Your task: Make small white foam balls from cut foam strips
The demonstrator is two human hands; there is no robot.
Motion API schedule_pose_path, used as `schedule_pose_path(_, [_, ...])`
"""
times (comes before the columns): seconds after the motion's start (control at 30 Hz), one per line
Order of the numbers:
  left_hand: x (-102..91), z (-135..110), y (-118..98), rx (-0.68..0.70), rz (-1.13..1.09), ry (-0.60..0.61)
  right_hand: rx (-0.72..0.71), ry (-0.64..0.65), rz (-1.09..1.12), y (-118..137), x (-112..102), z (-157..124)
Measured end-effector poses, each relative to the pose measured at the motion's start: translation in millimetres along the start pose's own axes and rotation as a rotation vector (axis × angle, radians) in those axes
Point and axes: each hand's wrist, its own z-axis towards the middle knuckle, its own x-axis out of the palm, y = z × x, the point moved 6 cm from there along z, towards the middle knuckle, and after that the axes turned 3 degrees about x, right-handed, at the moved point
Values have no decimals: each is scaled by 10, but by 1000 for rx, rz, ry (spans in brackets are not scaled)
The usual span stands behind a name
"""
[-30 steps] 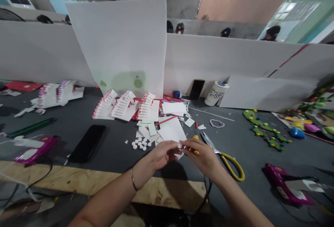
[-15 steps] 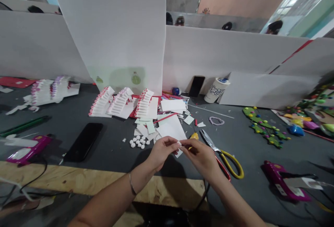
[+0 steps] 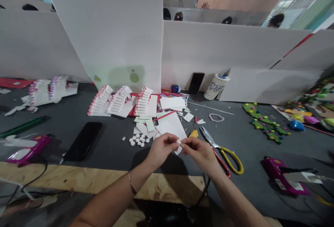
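Both hands have drawn closer: left hand [image 3: 161, 147] and right hand [image 3: 200, 153] meet, fingers narrowed and pinching a small white bit [image 3: 179, 143] above the dark table [image 3: 114, 150], white balls [image 3: 137, 140] to the left, yellow-handled scissors [image 3: 233, 161] to the right

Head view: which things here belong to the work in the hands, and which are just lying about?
In the work: left hand, right hand, small white piece pinched between them.
Lying about: yellow-handled scissors, black phone, white cup, magenta glue gun.
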Motion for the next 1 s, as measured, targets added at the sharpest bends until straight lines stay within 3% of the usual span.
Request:
schedule_pose_path(0.1, [-14,-10,-38,18,94,57,-61,13,-104,34,-6,-37])
schedule_pose_path(0.2, [-19,-27,-30,4,109,10,-110,-6,-157,90,14,-69])
schedule_pose_path(0.4, [51,-48,109,-100,-213,-143,-78,-74,-18,57,63,-63])
schedule_pose_path(0.5, [61,-33,162,-160,-313,-145,-84,-62,-3,1,40,-27])
schedule_pose_path(0.73, [72,-36,233,-333,-424,27,-391,41,-261,161,-27,-29])
schedule_pose_path(1.0, [190,-116,291,-425,-503,81,-640,-71,-489,270,18,-141])
